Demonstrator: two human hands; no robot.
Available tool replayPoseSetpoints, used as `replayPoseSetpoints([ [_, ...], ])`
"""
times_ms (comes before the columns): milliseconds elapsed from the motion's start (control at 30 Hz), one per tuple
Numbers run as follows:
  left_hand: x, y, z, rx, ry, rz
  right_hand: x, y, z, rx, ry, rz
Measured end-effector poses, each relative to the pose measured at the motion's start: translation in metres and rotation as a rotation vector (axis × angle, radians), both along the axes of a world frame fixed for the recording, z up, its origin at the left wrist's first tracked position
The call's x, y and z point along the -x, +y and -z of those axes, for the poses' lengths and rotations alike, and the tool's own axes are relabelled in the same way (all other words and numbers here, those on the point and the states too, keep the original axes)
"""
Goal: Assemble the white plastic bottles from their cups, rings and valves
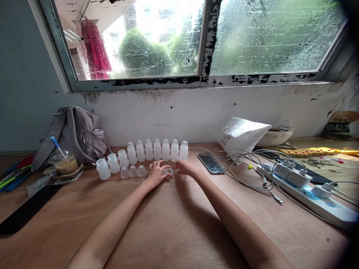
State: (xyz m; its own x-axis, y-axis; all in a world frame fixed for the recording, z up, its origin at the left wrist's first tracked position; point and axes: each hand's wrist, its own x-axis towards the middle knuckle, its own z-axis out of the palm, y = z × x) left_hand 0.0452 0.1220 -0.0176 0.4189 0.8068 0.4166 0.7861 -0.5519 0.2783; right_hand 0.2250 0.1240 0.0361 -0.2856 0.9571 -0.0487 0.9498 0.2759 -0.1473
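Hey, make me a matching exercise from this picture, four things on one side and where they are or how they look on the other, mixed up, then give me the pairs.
Things
1. Leftmost three bottles
2. Three clear caps
3. Backpack
4. Phone

Place or state
A. Gray, behind a drink cup
B. Lying flat, right of the right hand
C. Upright, with no cap on
D. In front of capped bottles, beside the left hand

Pairs: 1-C, 2-D, 3-A, 4-B

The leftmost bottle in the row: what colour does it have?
The leftmost bottle is translucent white, best seen in the head view.
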Motion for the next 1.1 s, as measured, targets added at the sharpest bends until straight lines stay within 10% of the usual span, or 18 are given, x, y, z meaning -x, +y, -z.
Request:
replayPoseSetpoints([
  [1100,-0.003,-0.009,-0.001,0.0,0.085,-0.034,-0.009,0.009,-0.003,-0.012,0.057,-0.008],
])
